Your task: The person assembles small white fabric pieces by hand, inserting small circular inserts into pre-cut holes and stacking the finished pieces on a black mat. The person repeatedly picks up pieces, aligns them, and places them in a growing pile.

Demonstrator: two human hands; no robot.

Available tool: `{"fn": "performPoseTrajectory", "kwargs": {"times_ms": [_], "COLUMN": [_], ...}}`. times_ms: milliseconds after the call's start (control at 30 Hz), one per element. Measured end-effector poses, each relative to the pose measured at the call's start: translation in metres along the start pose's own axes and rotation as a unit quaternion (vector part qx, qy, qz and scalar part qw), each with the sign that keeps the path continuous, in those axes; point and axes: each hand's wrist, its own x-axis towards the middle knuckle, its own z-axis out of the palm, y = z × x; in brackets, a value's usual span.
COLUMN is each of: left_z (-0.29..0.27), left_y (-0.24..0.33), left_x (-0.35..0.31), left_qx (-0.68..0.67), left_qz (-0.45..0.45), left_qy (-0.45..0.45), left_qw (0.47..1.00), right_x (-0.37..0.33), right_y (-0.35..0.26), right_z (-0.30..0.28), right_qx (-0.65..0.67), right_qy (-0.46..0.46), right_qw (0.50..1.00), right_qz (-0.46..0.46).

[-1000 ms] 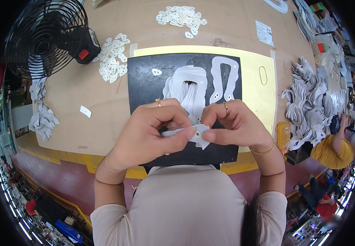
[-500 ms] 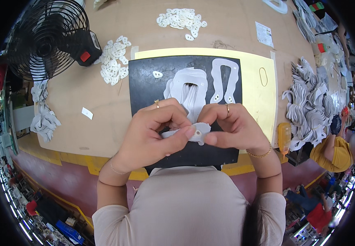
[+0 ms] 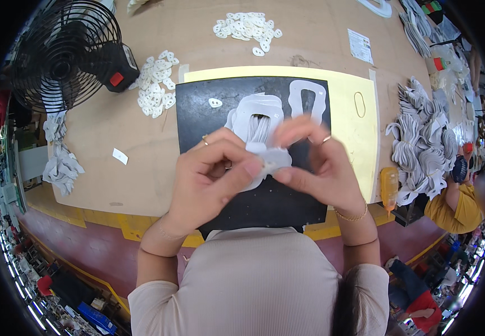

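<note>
My left hand pinches a light grey, flat cut piece between thumb and fingers. My right hand is at the piece's right edge, its thumb by the edge and its blurred index finger lifted apart. Beneath and beyond the hands, a stack of similar looped grey pieces lies on a black mat. A single looped grey piece rests to the right of the stack, its lower end hidden by my right hand. One small cream tab with two holes lies left of the stack.
Two piles of cream tabs sit farther off on the tan table. A black fan stands at the left. On the right are heaped grey pieces and an orange bottle. Yellow sheet under the mat.
My right hand's index finger has lifted away from the piece, and the thumb and finger have spread. The held piece has risen slightly away from my body and turned.
</note>
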Motion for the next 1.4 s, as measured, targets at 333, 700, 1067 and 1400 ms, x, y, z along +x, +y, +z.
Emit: {"fn": "performPoseTrajectory", "kwargs": {"times_ms": [333,700,1067,1400], "left_z": [0.008,0.013,0.016,0.016], "left_y": [-0.019,-0.016,-0.016,-0.016], "left_x": [0.005,0.0,0.003,0.004], "left_qx": [-0.168,-0.16,-0.101,-0.069], "left_qz": [0.016,0.011,-0.013,-0.016], "left_qy": [0.04,0.042,0.018,0.004], "left_qw": [0.985,0.986,0.995,0.997], "right_x": [-0.025,-0.003,-0.021,-0.029], "right_y": [0.013,0.009,0.003,0.005], "right_z": [0.017,0.027,-0.019,-0.018], "right_qx": [0.106,0.391,0.355,0.326], "right_qy": [0.052,0.076,0.067,0.055], "right_qw": [0.991,0.913,0.928,0.934], "right_qz": [0.061,0.085,0.085,0.132]}}
